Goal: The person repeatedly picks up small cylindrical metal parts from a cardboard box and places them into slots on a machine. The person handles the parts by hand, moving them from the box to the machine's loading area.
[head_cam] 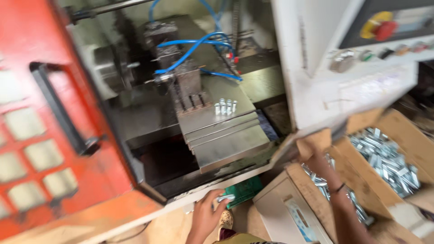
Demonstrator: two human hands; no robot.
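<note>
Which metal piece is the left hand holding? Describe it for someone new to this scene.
Below the open machine bay's lower sill, the left hand grips a short shiny metal piece beside a green crate. Unlike the boxed heaps, it is alone.

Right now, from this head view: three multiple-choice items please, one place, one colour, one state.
1. Where do the small upright metal pieces stand?
A. on the machine's grey slide plate
B. on the control panel
C. on the red door

2. What colour are the hoses inside the machine?
A. yellow
B. blue
C. black

3. What is the left hand doing?
A. resting flat and empty
B. gripping the door handle
C. holding a small metal piece

Answers: 1 A, they stand in a cluster on the plate. 2 B, the looping hoses are blue. 3 C, its fingers close round a shiny piece, while the right hand reaches into a cardboard box of metal parts.
</note>
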